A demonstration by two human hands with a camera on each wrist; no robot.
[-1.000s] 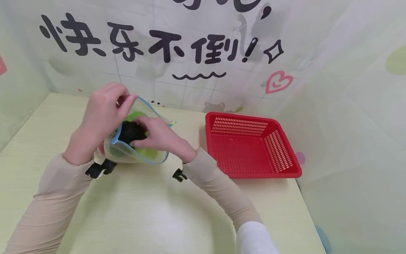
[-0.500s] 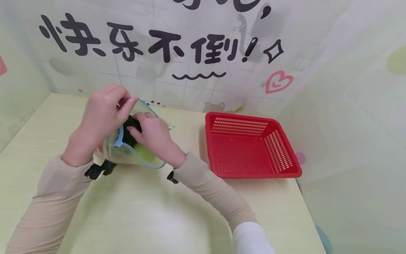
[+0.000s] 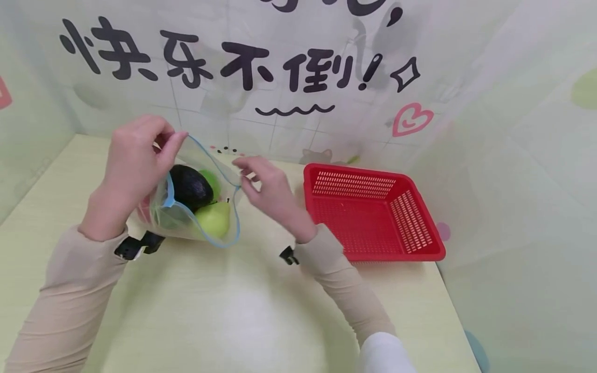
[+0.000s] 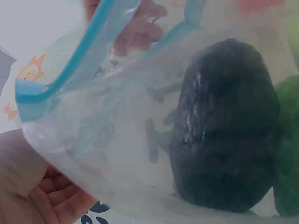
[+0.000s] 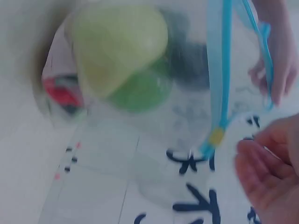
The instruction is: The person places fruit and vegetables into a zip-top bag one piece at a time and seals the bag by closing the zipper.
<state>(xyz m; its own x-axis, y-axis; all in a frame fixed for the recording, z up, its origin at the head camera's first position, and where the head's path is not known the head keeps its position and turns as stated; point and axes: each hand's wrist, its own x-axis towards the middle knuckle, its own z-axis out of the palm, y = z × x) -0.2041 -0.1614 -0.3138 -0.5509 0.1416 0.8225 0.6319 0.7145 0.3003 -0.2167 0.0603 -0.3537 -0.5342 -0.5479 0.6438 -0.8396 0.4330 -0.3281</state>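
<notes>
A clear zip bag with a blue rim stands upright on the table, its mouth spread. Inside lie a dark avocado, a yellow-green pear and a rounder green fruit, partly hidden. My left hand pinches the bag's rim at the upper left between thumb and fingers. Just right of the mouth hovers my right hand, fingers loosely bent around nothing. In the right wrist view it is apart from the yellow slider. The left wrist view shows the avocado through the plastic.
A red plastic basket with slotted walls sits to the right on the pale table. Behind the table rises a printed backdrop with large black characters. A red patch shows at the bag's bottom.
My right hand has let go of the avocado and come out of the bag to the right. The avocado now rests inside. My left hand has shifted slightly left with the rim.
</notes>
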